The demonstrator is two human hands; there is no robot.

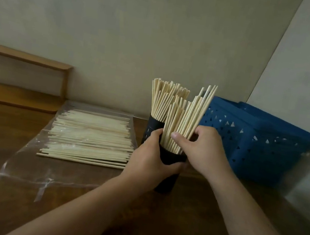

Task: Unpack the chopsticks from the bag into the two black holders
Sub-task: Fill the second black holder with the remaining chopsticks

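With the left hand gripping the near black holder on the desk and the right hand pinching its leaning chopsticks, a rough shove could tip both crowded holders.

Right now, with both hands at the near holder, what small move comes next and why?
Probably let the right hand ease its slanting bundle of pale wooden chopsticks down into the near black cylindrical holder, which the left hand grips. Their tips are inside but they lean and stand unevenly.

Pale wood chopsticks; glossy clear plastic bag.
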